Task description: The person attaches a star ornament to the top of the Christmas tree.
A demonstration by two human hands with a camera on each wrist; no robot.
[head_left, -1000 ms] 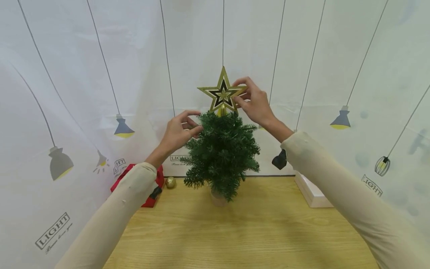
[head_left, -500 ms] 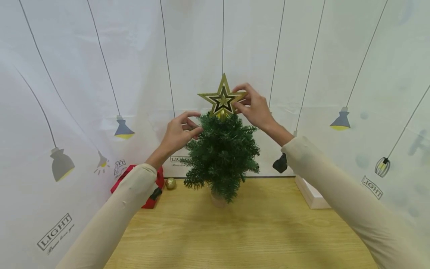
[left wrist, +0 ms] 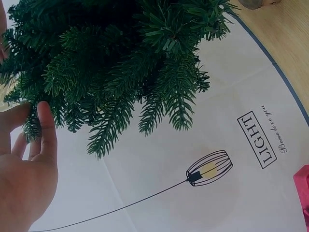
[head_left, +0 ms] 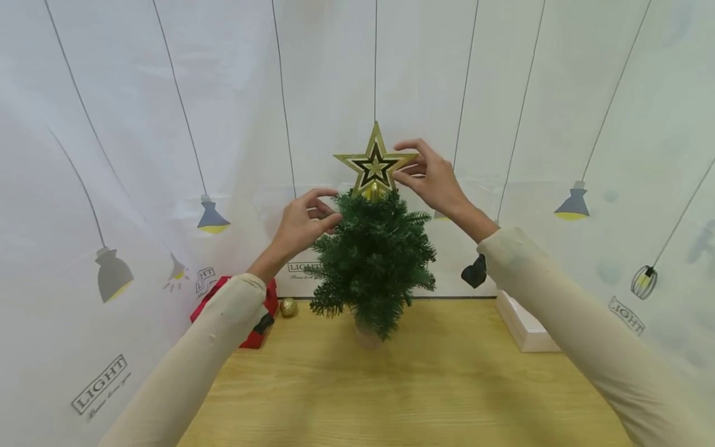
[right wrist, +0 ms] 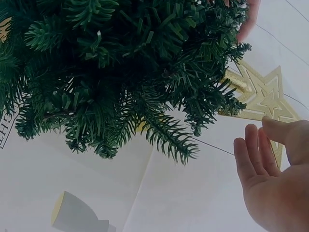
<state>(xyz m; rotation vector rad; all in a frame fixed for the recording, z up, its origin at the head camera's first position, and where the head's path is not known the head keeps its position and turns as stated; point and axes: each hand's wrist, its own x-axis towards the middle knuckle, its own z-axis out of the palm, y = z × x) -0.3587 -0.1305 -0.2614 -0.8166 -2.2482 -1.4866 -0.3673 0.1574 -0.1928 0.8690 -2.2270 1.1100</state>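
A small green artificial Christmas tree (head_left: pixel 374 248) stands upright in a pale pot (head_left: pixel 365 335). On its top sits a gold star tree topper (head_left: pixel 376 166), its base down among the upper needles. My right hand (head_left: pixel 438 183) holds the star by its right point, thumb in front and fingers behind. The right wrist view shows that thumb against the gold star (right wrist: pixel 268 99). At the tree's upper left, my left hand (head_left: pixel 301 223) pinches a branch tip (left wrist: pixel 32 126) between thumb and finger, as the left wrist view shows.
On the wooden table (head_left: pixel 391 397), a gold ball ornament (head_left: pixel 288 307) lies left of the tree by a red object (head_left: pixel 259 335), partly behind my left sleeve. A white box (head_left: pixel 527 326) stands at the right. A backdrop (head_left: pixel 329 74) with printed lamps hangs behind.
My right hand has brought the star down a little, so its base sits deeper in the tree's top. My left hand stays at the branch. The head view has shifted slightly.
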